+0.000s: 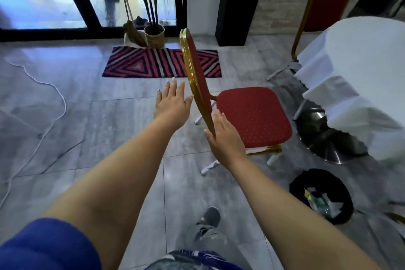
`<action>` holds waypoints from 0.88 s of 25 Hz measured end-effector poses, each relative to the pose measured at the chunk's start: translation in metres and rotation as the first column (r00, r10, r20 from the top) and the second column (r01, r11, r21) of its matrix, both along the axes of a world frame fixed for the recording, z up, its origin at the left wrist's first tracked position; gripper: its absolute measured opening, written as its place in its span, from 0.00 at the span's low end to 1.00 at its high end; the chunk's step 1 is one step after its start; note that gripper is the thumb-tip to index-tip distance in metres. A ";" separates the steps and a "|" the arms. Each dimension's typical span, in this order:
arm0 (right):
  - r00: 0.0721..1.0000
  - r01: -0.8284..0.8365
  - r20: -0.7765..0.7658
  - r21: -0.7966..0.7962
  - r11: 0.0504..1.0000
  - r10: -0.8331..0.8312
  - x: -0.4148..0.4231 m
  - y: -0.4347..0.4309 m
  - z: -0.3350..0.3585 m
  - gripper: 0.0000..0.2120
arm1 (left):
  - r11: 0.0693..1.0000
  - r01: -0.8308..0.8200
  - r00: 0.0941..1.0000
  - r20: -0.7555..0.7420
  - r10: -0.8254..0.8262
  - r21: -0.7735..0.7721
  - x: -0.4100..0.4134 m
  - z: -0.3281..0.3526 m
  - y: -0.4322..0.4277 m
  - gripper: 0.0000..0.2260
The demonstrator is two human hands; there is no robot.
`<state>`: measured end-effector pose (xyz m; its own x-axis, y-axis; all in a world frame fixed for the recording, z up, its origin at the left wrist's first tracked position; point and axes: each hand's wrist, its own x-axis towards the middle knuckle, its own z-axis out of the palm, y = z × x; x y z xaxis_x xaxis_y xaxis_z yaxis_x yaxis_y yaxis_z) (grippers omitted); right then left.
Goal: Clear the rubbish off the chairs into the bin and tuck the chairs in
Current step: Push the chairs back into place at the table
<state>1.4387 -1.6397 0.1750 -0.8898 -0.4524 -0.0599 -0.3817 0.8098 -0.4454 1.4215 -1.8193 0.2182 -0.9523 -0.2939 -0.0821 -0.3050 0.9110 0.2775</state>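
Nearest, a blue sleeve at lower left and a grey shoe on the grey tiled floor. At lower right, a round black rubbish bin holding crumpled wrappers, too blurred to identify. Beyond, both bare arms stretched forward. Right hand flat against the near edge of the gold-framed red padded chair, grip open, fingers extended, not clamped. Left hand just beside the backrest's gold rim, grip also spread open; contact hard to judge. Seat bare of rubbish, facing right toward the white-draped round counter, backrest upright and seen edge-on, legs mostly hidden. Farther, a second red chair partly behind the cloth, a striped red mat, a potted palm.
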 end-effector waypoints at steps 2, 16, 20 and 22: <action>0.999 -0.003 -0.040 -0.017 1.000 0.002 -0.022 -0.026 -0.001 0.31 | 1.000 0.008 1.000 -0.020 -0.008 0.022 -0.025 0.002 -0.018 0.26; 0.962 0.128 -0.219 -0.155 0.980 -0.160 -0.150 -0.155 0.029 0.27 | 0.966 0.181 0.983 -0.048 -0.175 0.187 -0.203 0.023 -0.126 0.25; 0.929 0.214 -0.267 -0.173 0.961 -0.255 -0.159 -0.170 0.026 0.27 | 0.901 0.331 0.942 -0.042 -0.333 0.282 -0.237 0.020 -0.132 0.25; 0.907 0.251 -0.313 -0.136 0.958 -0.282 -0.161 -0.170 0.022 0.26 | 0.873 0.359 0.929 -0.037 -0.368 0.329 -0.247 0.016 -0.131 0.25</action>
<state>1.2774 -1.8099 0.1974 -0.9407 -0.1855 0.2839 -0.2938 0.8638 -0.4092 1.1742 -1.9507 0.2347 -0.9829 0.1202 -0.1392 0.0191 0.8195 0.5728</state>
